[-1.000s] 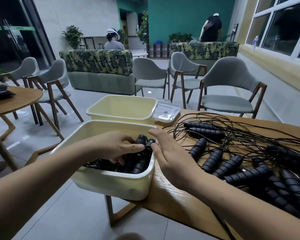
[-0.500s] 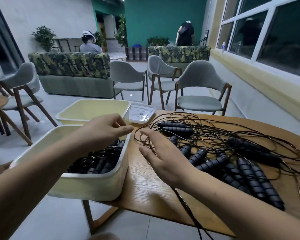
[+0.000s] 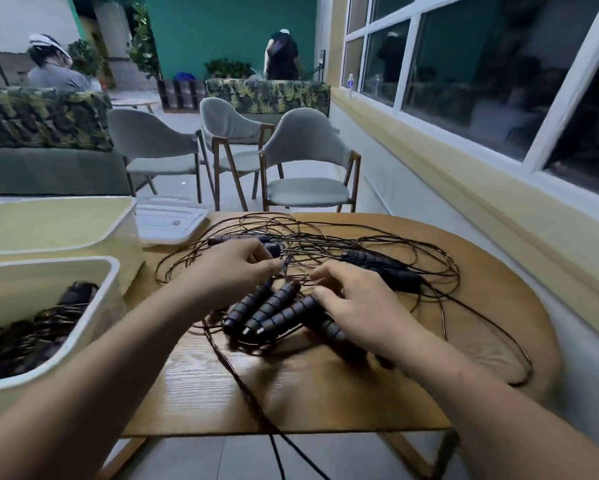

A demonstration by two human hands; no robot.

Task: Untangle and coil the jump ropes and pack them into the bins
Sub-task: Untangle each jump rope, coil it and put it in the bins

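Hands are seen working into a heap of jump ropes point(image 3: 329, 249) on a round wooden tabletop point(image 3: 291, 386): the left hand point(image 3: 234, 270) is curled, its fingertips drawn together in a pinch on the thin black cords, while the right hand point(image 3: 357, 301) is laid with bent, spread fingers over cords and ribbed handles point(image 3: 274, 306); whether anything is gripped by it cannot be told through the blur. The ropes are sprawled across the middle and far side of the tabletop, still knotted together, with one cord point(image 3: 277, 445) trailing off the near edge toward the floor. At the left, some ropes are already packed in the near bin point(image 3: 66, 263); a second bin point(image 3: 49, 251) behind it appears unfilled, and a white lid point(image 3: 168, 223) is set just beside that one. The risk is judged to lie in the pull: if a handle is lifted before its cord is traced free, loops could be cinched into tighter knots, neighbouring handles dragged along, or the dangling cord snagged and the heap hauled off the edge.
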